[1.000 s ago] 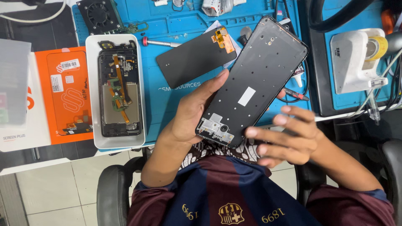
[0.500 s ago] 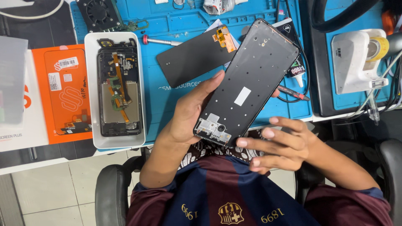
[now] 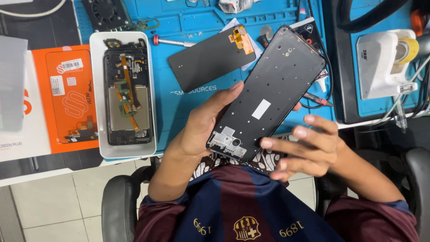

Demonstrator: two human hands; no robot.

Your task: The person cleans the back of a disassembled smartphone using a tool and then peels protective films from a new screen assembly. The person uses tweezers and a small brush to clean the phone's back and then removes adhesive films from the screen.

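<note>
An orange box (image 3: 67, 96) and white tray (image 3: 98, 89) w/ an opened phone (image 3: 127, 98) sat at left on the blue surface (image 3: 179, 112). Left hand (image 3: 204, 127) gripped the black phone frame (image 3: 268, 94) from beneath, tilted above the surface edge. Right hand (image 3: 309, 148), fingers (image 3: 280, 143) spread, touched its lower end.

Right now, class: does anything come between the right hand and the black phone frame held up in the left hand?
Nothing visible does. The left hand grips the frame by its left edge, and the right hand sits beside its lower end, one fingertip reaching the bottom corner.
</note>
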